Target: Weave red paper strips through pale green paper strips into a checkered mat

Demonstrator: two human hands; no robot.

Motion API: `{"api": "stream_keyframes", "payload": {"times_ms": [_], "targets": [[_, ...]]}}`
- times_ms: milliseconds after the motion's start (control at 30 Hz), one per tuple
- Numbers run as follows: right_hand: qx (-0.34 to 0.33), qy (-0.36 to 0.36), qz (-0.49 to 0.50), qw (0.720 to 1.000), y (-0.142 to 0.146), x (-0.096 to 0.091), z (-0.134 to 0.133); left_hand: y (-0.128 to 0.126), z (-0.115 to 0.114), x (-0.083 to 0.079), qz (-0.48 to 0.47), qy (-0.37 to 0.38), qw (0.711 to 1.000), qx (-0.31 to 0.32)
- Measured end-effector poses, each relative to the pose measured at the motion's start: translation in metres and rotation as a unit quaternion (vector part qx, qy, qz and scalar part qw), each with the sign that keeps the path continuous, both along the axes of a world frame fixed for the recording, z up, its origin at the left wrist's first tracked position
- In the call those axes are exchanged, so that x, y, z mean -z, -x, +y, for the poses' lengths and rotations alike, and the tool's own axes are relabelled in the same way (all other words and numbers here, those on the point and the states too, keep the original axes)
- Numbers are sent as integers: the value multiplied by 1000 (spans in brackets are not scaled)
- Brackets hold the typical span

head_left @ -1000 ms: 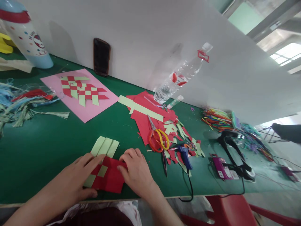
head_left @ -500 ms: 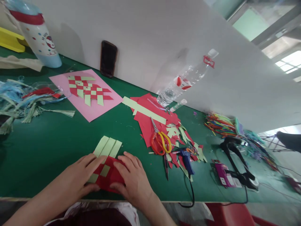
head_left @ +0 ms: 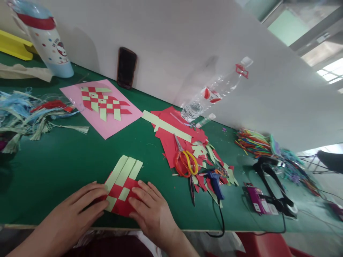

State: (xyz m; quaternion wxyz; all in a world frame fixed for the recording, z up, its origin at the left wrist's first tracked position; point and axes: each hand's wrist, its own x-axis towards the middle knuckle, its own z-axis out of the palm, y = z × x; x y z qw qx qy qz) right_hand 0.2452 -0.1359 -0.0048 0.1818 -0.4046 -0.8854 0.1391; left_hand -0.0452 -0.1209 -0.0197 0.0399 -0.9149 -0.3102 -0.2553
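A small red and pale green woven paper piece (head_left: 123, 193) lies near the table's front edge. Three pale green strips stick out from its far end, side by side, and red and green squares alternate in the nearer part. My left hand (head_left: 84, 207) grips its left edge, fingers curled together with the thumb underneath or behind, partly hidden. On the right edge, my right hand (head_left: 154, 205) holds the red paper between its thumb and fingers. Farther back, two woven paper fish (head_left: 102, 101) in the same colours rest on a pink sheet (head_left: 107, 131).
Scissors (head_left: 184, 162) lie on red paper sheets (head_left: 166, 142) with scraps to the right, beside a blue glue gun (head_left: 215, 184) with a cord. Behind stand a plastic bottle (head_left: 203, 100), a phone (head_left: 127, 67) and a flask (head_left: 50, 46). Tassels (head_left: 24, 110) lie left, colourful sticks (head_left: 253, 142) right.
My left hand has drawn back to the left, uncovering more of the weave's green and red squares. My right hand stays on the right edge. The view has shifted slightly.
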Motion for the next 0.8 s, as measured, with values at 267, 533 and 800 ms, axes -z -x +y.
{"api": "stream_keyframes", "payload": {"times_ms": [267,533,800], "targets": [[2,-4,11,1000,-3,-6,3,-2,-1,6,-1,42,999,-13],[26,-25,-35,999,10,-17,34,-18,3,5,-17,60,998,-11],[-30,37,-137,990,28,-20,73,-18,11,9,-19,81,996,6]]}}
